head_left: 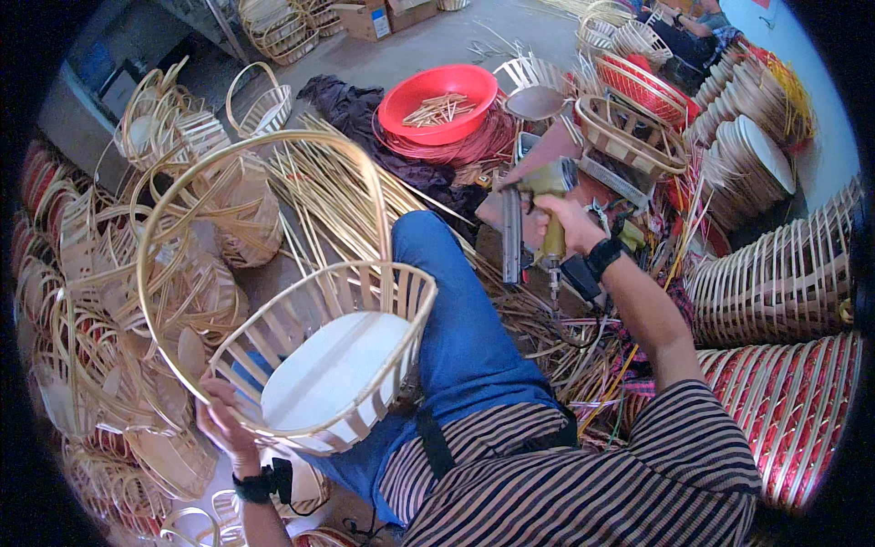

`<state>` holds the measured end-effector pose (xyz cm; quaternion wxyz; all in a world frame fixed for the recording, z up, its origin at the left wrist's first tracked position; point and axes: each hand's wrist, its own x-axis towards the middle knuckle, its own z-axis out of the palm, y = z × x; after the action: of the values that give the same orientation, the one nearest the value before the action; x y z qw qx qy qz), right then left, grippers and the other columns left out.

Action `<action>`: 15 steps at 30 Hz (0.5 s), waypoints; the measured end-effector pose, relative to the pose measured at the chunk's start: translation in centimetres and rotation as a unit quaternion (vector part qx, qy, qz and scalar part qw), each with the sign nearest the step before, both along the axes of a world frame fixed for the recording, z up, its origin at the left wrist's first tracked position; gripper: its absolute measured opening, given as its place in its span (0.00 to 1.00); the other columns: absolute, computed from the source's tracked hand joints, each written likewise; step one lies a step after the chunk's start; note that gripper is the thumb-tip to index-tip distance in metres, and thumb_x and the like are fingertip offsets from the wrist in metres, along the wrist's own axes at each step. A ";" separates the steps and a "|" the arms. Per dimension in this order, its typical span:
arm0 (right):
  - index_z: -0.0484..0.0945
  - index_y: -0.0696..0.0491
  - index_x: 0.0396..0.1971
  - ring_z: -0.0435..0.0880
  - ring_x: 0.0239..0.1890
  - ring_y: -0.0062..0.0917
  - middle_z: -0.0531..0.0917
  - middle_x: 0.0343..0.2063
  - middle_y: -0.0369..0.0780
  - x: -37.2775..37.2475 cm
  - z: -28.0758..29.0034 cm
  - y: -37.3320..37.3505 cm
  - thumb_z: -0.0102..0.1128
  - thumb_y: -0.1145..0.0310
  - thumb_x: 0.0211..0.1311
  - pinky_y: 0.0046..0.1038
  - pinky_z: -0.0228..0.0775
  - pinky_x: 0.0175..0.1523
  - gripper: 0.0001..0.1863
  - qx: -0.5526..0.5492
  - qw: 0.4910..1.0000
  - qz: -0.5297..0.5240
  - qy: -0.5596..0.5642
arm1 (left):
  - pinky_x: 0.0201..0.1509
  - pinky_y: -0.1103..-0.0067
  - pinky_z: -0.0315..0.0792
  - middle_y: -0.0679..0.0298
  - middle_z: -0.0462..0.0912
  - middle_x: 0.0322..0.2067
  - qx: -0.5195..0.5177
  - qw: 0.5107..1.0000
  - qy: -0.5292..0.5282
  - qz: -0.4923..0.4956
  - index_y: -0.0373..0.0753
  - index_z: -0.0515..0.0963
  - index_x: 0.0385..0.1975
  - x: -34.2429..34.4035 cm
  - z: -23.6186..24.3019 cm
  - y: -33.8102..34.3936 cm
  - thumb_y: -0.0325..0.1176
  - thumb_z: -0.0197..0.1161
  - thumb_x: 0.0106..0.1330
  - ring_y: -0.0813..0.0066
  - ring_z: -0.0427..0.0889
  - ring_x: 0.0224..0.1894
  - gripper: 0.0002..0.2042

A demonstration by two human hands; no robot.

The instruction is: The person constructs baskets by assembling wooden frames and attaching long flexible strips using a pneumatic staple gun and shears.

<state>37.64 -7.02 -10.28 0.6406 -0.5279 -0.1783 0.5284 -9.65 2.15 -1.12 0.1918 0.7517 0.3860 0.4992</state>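
My left hand [221, 415] grips a bamboo basket [333, 365] where its tall hoop handle meets the rim on the left side. The basket has slatted sides and a pale oval base, and rests tilted on my lap over my jeans. My right hand [567, 219] is closed round the grip of an olive-coloured pneumatic staple gun [551, 178], held upright to the right of the basket, apart from it. A hose fitting hangs from the bottom of the gun's grip.
Stacked baskets [100, 346] crowd the left; woven baskets [775, 273] line the right. Ahead lie bamboo strips [319, 191], a red basin [437, 123] of short sticks, dark cloth [337, 100] and piled oval boards [743, 164]. Another person [693, 32] sits at the far right.
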 end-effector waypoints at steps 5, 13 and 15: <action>0.67 0.53 0.24 0.65 0.14 0.19 0.67 0.12 0.34 3.4 -9.1 -2.1 0.49 0.67 0.48 0.19 0.60 0.19 0.06 0.000 0.987 -0.082 0.140 | 0.19 0.86 0.53 0.71 0.61 0.12 -0.096 0.983 0.011 0.155 0.35 0.65 0.13 3.6 3.7 0.0 0.37 0.49 0.54 0.85 0.58 0.16 0.14; 0.67 0.54 0.33 0.72 0.19 0.22 0.74 0.20 0.36 6.9 -11.3 -4.5 0.50 0.61 0.49 0.26 0.65 0.24 0.14 -0.192 0.955 -0.130 -0.185 | 0.27 0.76 0.64 0.57 0.73 0.18 -0.185 0.920 0.239 0.247 0.33 0.70 0.25 9.7 -0.1 1.2 0.45 0.57 0.46 0.68 0.70 0.22 0.18; 0.67 0.55 0.33 0.72 0.20 0.22 0.74 0.21 0.36 8.8 -11.3 -6.6 0.51 0.62 0.48 0.26 0.65 0.25 0.14 -0.237 0.904 -0.148 -0.322 | 0.31 0.74 0.67 0.54 0.75 0.22 -0.189 0.910 0.270 0.250 0.34 0.70 0.30 11.1 -0.8 1.5 0.49 0.56 0.44 0.62 0.74 0.25 0.22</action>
<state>46.39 -13.62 -21.57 0.4754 -0.8258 -0.1643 0.2549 1.43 3.60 -1.91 0.0870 0.6863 0.6857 0.2263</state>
